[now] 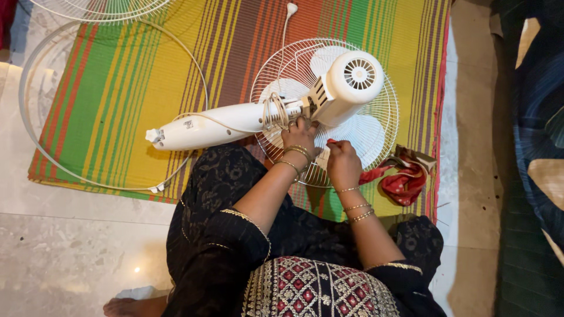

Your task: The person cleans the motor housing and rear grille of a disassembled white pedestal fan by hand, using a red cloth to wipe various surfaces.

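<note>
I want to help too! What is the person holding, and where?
The left hand grips the white plastic pedestal fan at its neck, just below the motor housing. The right hand pinches the end of a red cloth against the wire grille.

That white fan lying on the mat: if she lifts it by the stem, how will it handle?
The fan is probably head-heavy: the bulky motor housing and grille sit at one end of a slim stem. The wire grille likely flexes if gripped. The wound cord is floppy and may snag. Her left hand steadies the neck.

Striped mat (117,100) on floor (70,252), fan (329,100), red cloth (402,182)
</note>
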